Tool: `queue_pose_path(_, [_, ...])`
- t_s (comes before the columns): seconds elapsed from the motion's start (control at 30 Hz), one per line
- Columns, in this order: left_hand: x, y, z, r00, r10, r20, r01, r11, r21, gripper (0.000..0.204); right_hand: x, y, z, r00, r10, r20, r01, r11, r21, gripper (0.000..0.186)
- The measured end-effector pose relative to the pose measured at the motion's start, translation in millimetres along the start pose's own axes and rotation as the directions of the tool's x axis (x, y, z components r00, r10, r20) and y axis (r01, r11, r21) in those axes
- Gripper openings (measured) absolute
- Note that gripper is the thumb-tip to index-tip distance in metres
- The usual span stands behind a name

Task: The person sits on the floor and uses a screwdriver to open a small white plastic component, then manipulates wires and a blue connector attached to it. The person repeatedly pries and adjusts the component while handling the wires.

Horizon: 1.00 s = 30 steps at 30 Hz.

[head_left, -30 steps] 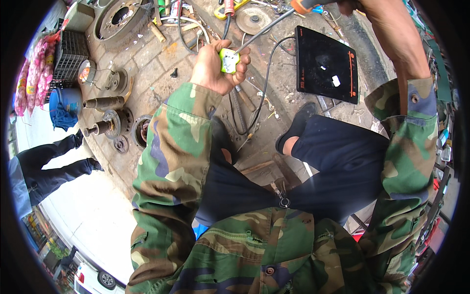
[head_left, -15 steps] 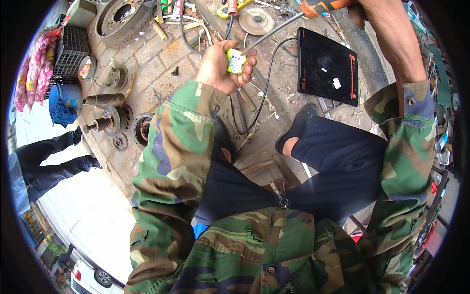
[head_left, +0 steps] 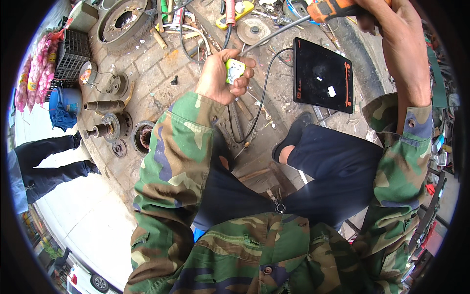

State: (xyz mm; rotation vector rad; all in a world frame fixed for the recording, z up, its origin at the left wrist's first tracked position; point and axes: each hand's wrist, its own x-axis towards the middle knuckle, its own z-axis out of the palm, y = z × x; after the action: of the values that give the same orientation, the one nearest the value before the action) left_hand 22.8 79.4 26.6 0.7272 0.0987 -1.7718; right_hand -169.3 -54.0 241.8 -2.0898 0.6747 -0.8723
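So the biggest thing here is the worn paving (head_left: 152,93), gritty, and scattered with metal parts and scraps. Then there's the camo jacket (head_left: 230,255) on the person, sleeves reaching forward on both sides, and the dark navy trousers (head_left: 333,161), knees spread apart. Next down is a black induction cooktop (head_left: 313,63) lying flat just past the right foot, orange markings along one edge and a couple of little white bits on the glass. Off to the far left you've got a rusty wheel drum (head_left: 108,30), a black plastic crate (head_left: 73,51) and a blue bucket (head_left: 72,100) with a blue cloth hanging over its side. The right hand (head_left: 389,19) is up by the top edge, wrapped around the orange-and-black handle of a long-shafted screwdriver (head_left: 320,11). Its shaft slants down to the left hand (head_left: 218,76); can't tell if the tip actually touches anything, the fingers are in the way. A grey round disc (head_left: 254,32) lies beyond that shaft. Smaller again, the yellow-green and white plastic piece (head_left: 235,71) sits in the left hand, pale face up, fingers curled around it. Tiniest: a black bolt (head_left: 174,80) left of that wrist.
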Motion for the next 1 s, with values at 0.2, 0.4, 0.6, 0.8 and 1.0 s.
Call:
queue_pose_path(0.2, [1, 2, 0, 0.999, -0.029, 0.032, 0.03, 0.999, -0.035, 0.041, -5, -17, 13, 0.998, 0.062, -0.009, -0.062, 0.997, -0.041, 0.011])
queue_pose_path(0.4, [-1, 3, -1, 0.999, -0.019, 0.044, 0.021, 0.998, -0.056, 0.042, -2, -16, 18, 0.998, 0.062, 0.004, -0.062, 0.998, -0.005, 0.013])
queue_pose_path(0.6, [1, 5, -4, 0.996, -0.024, 0.086, 0.031, 0.996, -0.08, 0.042, -6, -18, 18, 0.987, 0.158, -0.012, -0.158, 0.987, -0.031, 0.013])
queue_pose_path(0.8, [-16, 10, -7, 0.937, 0.304, -0.174, -0.27, 0.943, 0.193, 0.047, -38, -16, 18, 0.939, 0.333, 0.089, -0.307, 0.926, -0.221, 0.03])
queue_pose_path(1.0, [-25, 21, 0, 0.761, 0.631, -0.154, -0.544, 0.748, 0.38, 0.057, -83, -10, 12, 0.61, 0.617, 0.498, -0.672, 0.735, -0.087, 0.041])
